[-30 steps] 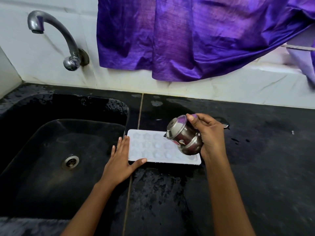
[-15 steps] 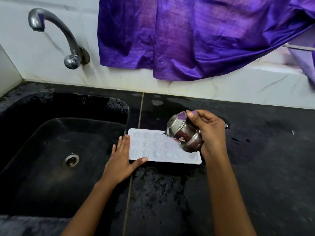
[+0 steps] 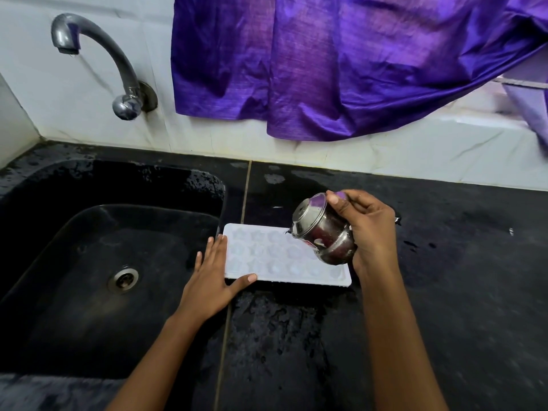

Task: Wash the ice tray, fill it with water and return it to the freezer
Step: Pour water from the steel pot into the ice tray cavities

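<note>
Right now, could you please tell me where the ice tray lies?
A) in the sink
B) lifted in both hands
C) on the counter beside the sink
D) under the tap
C: the ice tray lies on the counter beside the sink, left hand touching its end, right hand holding a steel pot.

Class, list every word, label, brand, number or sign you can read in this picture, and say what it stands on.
No text here can be read.
On the steel pot in the right hand: a red and white patch, perhaps a sticker, too blurred to read.
On the ice tray, tap and purple cloth: no writing visible.
</note>
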